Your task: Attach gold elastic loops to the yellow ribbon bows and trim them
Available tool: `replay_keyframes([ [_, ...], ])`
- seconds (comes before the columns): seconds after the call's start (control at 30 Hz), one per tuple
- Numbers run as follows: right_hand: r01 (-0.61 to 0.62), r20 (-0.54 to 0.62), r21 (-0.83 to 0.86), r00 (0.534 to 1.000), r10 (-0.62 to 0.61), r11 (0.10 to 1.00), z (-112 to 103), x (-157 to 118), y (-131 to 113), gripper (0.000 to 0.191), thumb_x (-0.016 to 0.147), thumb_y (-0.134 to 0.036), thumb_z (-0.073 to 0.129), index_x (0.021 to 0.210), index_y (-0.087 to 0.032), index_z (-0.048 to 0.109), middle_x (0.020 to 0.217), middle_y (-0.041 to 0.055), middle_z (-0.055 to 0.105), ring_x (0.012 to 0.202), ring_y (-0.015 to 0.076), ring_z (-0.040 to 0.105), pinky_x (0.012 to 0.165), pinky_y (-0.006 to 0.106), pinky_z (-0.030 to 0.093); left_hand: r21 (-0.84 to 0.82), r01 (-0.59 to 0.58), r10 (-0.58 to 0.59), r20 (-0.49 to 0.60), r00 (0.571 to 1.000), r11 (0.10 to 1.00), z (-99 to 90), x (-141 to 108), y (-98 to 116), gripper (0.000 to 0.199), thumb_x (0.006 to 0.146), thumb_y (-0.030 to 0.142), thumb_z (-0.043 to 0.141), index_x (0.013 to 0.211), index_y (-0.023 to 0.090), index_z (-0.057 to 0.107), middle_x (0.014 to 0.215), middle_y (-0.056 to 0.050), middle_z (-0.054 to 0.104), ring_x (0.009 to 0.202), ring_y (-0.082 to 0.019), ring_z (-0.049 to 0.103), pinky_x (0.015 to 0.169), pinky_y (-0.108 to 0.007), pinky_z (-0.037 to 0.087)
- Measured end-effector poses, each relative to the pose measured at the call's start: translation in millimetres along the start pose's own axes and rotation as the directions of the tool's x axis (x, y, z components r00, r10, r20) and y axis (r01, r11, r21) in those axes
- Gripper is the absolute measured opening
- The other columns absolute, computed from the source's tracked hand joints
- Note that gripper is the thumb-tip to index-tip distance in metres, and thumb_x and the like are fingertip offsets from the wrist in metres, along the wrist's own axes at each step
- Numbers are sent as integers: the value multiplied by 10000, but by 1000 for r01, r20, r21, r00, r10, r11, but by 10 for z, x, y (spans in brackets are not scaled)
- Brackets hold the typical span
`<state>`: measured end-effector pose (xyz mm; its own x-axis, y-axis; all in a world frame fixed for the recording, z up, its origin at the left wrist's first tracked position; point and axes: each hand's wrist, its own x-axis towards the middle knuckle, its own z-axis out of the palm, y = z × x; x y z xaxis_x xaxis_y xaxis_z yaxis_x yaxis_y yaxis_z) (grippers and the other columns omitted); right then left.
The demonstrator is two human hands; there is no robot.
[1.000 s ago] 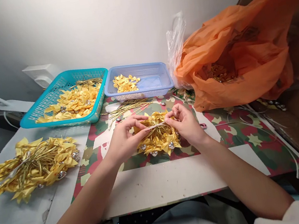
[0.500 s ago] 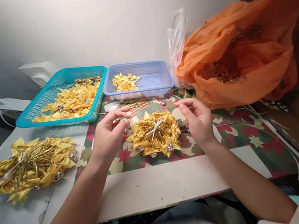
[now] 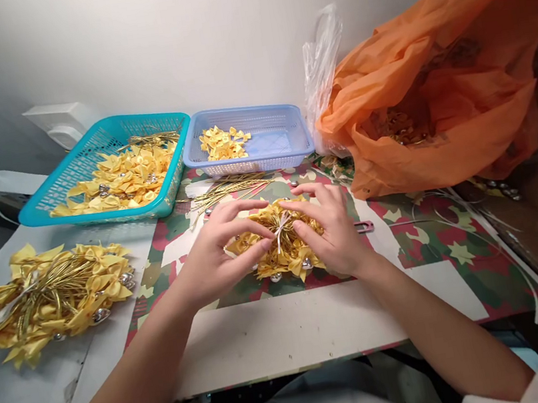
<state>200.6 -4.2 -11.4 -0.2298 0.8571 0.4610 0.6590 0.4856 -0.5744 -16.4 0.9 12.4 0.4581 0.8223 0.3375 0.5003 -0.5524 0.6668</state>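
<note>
A round bundle of yellow ribbon bows (image 3: 283, 266) lies on the camouflage-patterned cloth in front of me. Gold cords meet at its middle under a white tie (image 3: 281, 225), and small silver bells (image 3: 307, 263) show along its edge. My left hand (image 3: 216, 253) is over the bundle's left side, fingers apart, the fingertips close to the tie. Over the right side is my right hand (image 3: 331, 229), its fingers spread and curved. Whether the fingertips press on the bows I cannot tell. Both hands partly hide the bundle.
A second tied bow bundle (image 3: 60, 293) lies at the left. Behind stand a teal basket (image 3: 163, 207) of bows and a blue basket (image 3: 250, 164) with fewer. Loose gold cords (image 3: 231, 190) lie before them. An orange bag (image 3: 395, 169) stands at the right, near a small pink-handled tool (image 3: 364, 226).
Both hands have moved inward from either side of the bundle to over it. The pink end of the tool by my right hand has come into sight. The bundle stays in place.
</note>
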Motion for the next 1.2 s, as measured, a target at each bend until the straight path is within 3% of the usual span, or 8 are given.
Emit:
replay_keyframes([
  [0.17, 54, -193, 40, 980, -45, 998, -48, -5, -23, 164, 820, -180, 530, 719, -238, 645, 912, 45, 621, 932, 243, 551, 887, 442, 421, 140, 57, -55, -19, 998, 988, -24, 0, -54, 110, 807, 323, 654, 740, 236, 648, 1138, -77, 679, 1145, -304, 581, 1023, -550, 403],
  [0.4, 1, -154, -10, 988, -3, 1000, -19, -19, -16, 158, 783, -197, 509, 652, -231, 590, 769, 33, 597, 814, 230, 518, 789, 426, 394, 99, 62, -68, 63, 996, 993, 20, 1, -96, 212, 891, 331, 557, 720, 229, 630, 1127, -72, 686, 1115, -275, 595, 996, -501, 433],
  [0.53, -6, 21, -69, 1000, 7, 998, -12, -9, 3, 27, 766, -248, 581, 753, -239, 603, 904, 29, 644, 920, 253, 534, 878, 455, 356, 40, 118, -117, -40, 992, 992, 25, 16, -114, 181, 905, 310, 546, 766, 221, 623, 1068, -71, 717, 1036, -249, 647, 957, -454, 476],
  [0.67, 12, 180, -92, 984, 5, 996, 7, -11, 12, 127, 765, -303, 660, 857, -246, 595, 1050, 30, 665, 994, 264, 543, 965, 479, 314, 122, 130, -123, -59, 991, 984, 68, 11, -163, 139, 871, 315, 603, 963, 222, 649, 1080, -80, 727, 1046, -271, 658, 913, -445, 499],
  [0.77, 6, 169, -84, 986, 9, 996, 18, -12, 23, 112, 778, -284, 661, 852, -240, 591, 1048, 25, 679, 999, 258, 555, 963, 461, 325, 125, 105, -102, -27, 994, 987, 106, 6, -177, 158, 874, 293, 600, 1002, 217, 653, 1097, -85, 728, 1052, -267, 664, 905, -437, 512],
  [0.93, 48, 75, -89, 996, -41, 995, -3, -9, 16, 272, 745, -313, 704, 992, -248, 610, 1140, 54, 659, 1087, 283, 560, 980, 460, 354, 132, 68, -42, -191, 981, 989, 114, 10, -122, 126, 888, 256, 592, 963, 208, 682, 1114, -99, 721, 1100, -270, 652, 972, -461, 491],
  [1.03, 117, 172, -101, 980, -98, 988, -4, -12, 15, 447, 777, -331, 691, 1207, -258, 594, 1326, 79, 602, 1249, 321, 497, 1070, 526, 286, 133, 66, -29, -262, 965, 989, 111, 9, -89, 100, 887, 238, 593, 896, 211, 688, 1040, -80, 733, 1051, -254, 671, 940, -439, 512],
  [1.2, 216, 263, -80, 946, -189, 973, 32, 10, 38, 350, 911, -189, 494, 1225, -289, 609, 1301, 30, 669, 1331, 283, 488, 1159, 588, 104, 165, 47, 15, -356, 935, 985, 116, -1, -85, 107, 865, 181, 596, 832, 188, 697, 951, -80, 747, 978, -246, 691, 888, -411, 528],
])
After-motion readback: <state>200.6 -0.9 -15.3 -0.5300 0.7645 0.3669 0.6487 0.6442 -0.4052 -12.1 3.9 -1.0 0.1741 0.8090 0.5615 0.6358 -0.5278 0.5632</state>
